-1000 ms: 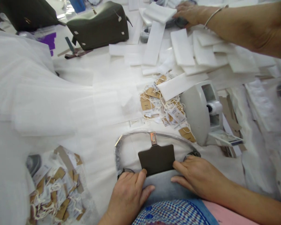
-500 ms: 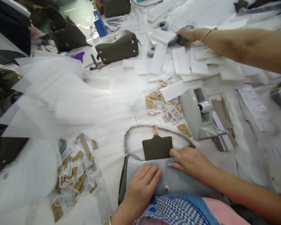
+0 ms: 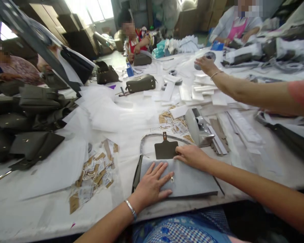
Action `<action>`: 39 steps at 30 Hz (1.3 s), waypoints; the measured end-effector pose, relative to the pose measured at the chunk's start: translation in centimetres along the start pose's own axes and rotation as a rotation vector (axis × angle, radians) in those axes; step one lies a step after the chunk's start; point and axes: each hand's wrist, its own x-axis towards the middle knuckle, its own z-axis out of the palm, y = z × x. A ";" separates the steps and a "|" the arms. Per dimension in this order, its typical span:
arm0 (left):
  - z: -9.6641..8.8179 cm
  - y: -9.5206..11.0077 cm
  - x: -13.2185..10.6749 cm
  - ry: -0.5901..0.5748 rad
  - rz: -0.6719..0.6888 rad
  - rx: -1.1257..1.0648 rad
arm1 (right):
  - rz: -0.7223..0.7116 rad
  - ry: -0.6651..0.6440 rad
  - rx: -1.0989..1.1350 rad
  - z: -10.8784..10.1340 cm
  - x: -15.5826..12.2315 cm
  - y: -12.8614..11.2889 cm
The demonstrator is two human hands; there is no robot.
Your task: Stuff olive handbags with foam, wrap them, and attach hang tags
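Observation:
A dark olive handbag (image 3: 137, 173) lies at the table's front edge, its front covered by a pale grey sheet (image 3: 192, 179) with a small metal clasp showing through. My left hand (image 3: 152, 184) rests flat on that sheet, fingers spread. The bag's dark flap tab (image 3: 164, 150), with a metal fitting at its tip, sticks out beyond the sheet. At the tab's right edge, my right hand (image 3: 191, 156) has its fingers closed on it; the exact grip is partly hidden. The wrapped handle (image 3: 144, 140) arches behind the tab.
Paper tags with strings (image 3: 98, 172) lie left, more (image 3: 172, 119) ahead beside a grey tape dispenser (image 3: 195, 126). Dark bags (image 3: 35, 145) are heaped left near white sheets (image 3: 103, 111). A co-worker's arm (image 3: 233, 84) reaches in from the right over white foam pieces (image 3: 205, 89).
The view has tilted up, showing more of the room. My left hand's fingers have spread on the sheet. The co-worker's hand has lifted from the foam pieces with a grey roll.

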 end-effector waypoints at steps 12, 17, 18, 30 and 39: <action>0.2 -0.2 0.0 0.093 0.038 0.014 | -0.058 0.266 0.372 0.6 2.5 -3.2; 0.1 0.0 0.0 0.144 0.051 -0.003 | -0.464 0.113 0.512 3.0 -4.2 -2.7; 0.1 0.1 0.0 0.154 0.056 -0.002 | -0.490 0.092 0.509 3.5 -4.7 -2.5; 1.8 0.1 -1.3 0.425 0.106 0.089 | -0.555 0.156 0.521 6.1 -5.2 -1.2; 0.9 0.9 -1.9 0.318 0.404 0.094 | -0.650 0.185 0.422 6.9 -4.9 -1.0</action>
